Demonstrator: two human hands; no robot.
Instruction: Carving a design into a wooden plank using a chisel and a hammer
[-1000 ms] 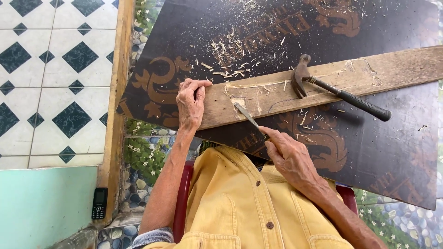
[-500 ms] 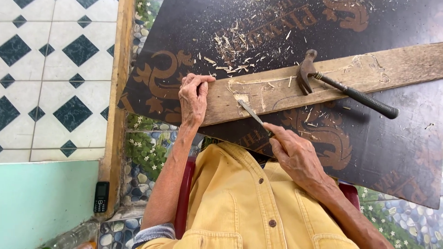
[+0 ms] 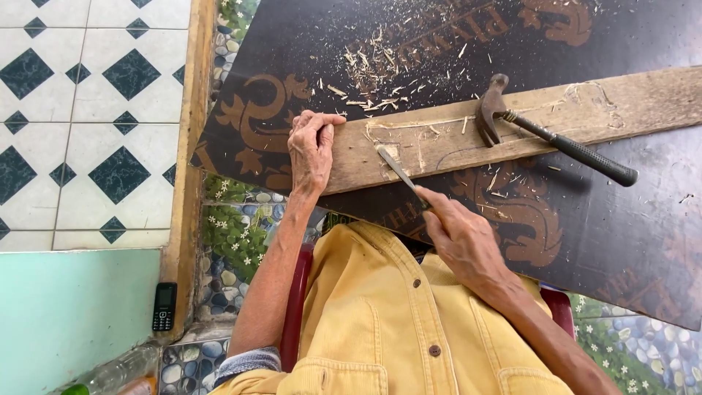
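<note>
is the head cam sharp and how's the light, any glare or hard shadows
Head view: sharp across the frame, no motion blur on the left hand, right hand or chisel; soft, even daylight; the hammer casts only a faint shadow on the plank; no glare; edges bow slightly.

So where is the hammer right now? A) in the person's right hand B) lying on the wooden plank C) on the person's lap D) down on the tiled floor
B: the hammer lies on the wooden plank, with no hand on it; the right hand holds a chisel.
</note>
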